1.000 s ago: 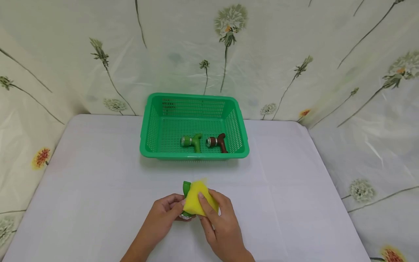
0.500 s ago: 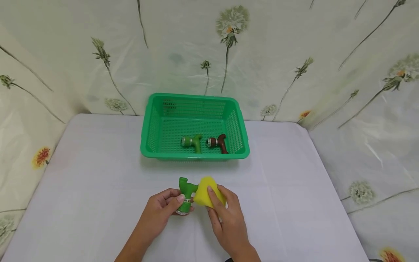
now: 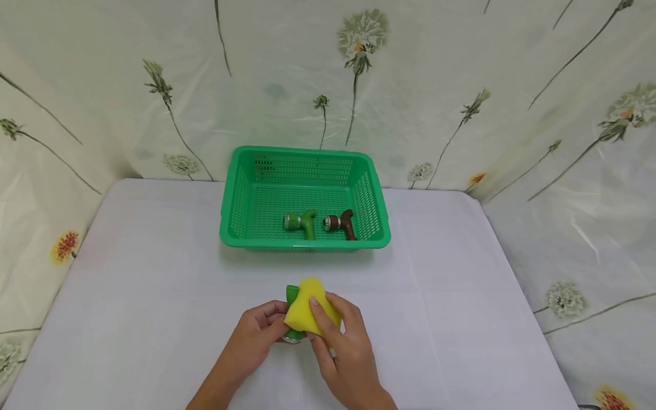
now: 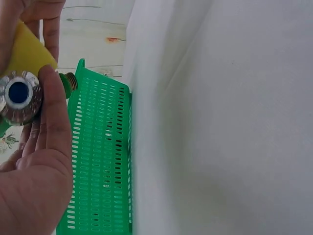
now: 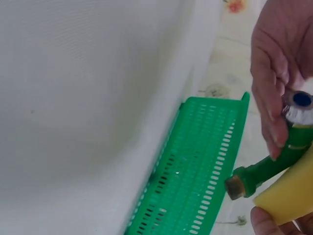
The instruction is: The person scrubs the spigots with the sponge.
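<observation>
My left hand [image 3: 254, 336] grips a green tap [image 3: 292, 294] with a silvery collar, just in front of the basket. A yellow sponge [image 3: 301, 312] lies against the tap and covers most of its body in the head view. My right hand [image 3: 352, 352] pinches the sponge, thumb and fingers on either side. In the right wrist view the tap's threaded end [image 5: 235, 187] points away from the hands, and its round opening [image 5: 302, 99] faces the camera. The left wrist view shows the silvery ring [image 4: 19, 95] beside the left fingers.
A green perforated basket [image 3: 304, 244] stands at the back of the white-covered table [image 3: 154, 273]. Inside it lie a light green tap [image 3: 308, 222] and a brown tap [image 3: 347, 222]. Floral sheeting [image 3: 256, 68] rises behind and at both sides.
Half a second ago the sponge was off to the right on the tap's side arm, with the tap's body showing. The sponge has moved left over the body, and the tap has turned slightly.
</observation>
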A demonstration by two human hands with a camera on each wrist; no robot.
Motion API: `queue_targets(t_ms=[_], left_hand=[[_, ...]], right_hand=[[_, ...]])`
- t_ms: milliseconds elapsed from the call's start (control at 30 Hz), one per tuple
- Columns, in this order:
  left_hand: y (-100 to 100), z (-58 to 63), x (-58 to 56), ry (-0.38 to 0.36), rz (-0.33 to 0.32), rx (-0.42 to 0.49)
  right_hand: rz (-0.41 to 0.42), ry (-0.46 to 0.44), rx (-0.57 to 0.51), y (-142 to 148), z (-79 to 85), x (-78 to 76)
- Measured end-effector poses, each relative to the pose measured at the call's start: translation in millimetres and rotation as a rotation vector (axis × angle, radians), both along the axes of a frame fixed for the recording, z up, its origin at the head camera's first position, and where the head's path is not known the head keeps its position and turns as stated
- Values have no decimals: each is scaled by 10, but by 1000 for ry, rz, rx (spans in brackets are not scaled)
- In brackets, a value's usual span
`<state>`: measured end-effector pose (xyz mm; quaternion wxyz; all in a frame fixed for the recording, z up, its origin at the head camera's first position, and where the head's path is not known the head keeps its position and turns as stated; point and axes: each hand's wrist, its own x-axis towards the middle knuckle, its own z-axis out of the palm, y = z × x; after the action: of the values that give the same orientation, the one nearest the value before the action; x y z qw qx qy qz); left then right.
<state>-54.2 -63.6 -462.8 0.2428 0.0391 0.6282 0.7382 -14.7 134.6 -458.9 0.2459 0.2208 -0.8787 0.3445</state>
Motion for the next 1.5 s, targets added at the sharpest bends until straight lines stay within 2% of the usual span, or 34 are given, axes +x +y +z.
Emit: queue_targets(t_ms=[200,367,533,700,900,1000,1100,1200,1333,1500], left_hand=[[6,4,-5,22,-15,-11],[-27,13,-23,38,2,-13],[-63,8,-43,22,-3,14],[-89,5,-55,12,-20,61],[-99,25,-63,16,17,69],[-96,39,-64,16,22,83],[-94,46,-57,15,39,63],[-98,55,-38,7,70,21],[-121,67,-12,-1,92,1],[-157,60,-19,11,73,41]], right_hand=[[14,16,34,-7,5,-3],[-26,5,62,85,-106,-53],[-61,-12,84,191,-204,-124],[-110,-36,90,277,-234,-159],[-164,-75,72,327,-248,-120],[-129,-26,21,284,-204,-74],[-48,69,-3,180,-132,-56],[31,106,-9,64,-93,-61],[47,26,-15,21,-125,-16],[16,-67,10,119,-216,58]])
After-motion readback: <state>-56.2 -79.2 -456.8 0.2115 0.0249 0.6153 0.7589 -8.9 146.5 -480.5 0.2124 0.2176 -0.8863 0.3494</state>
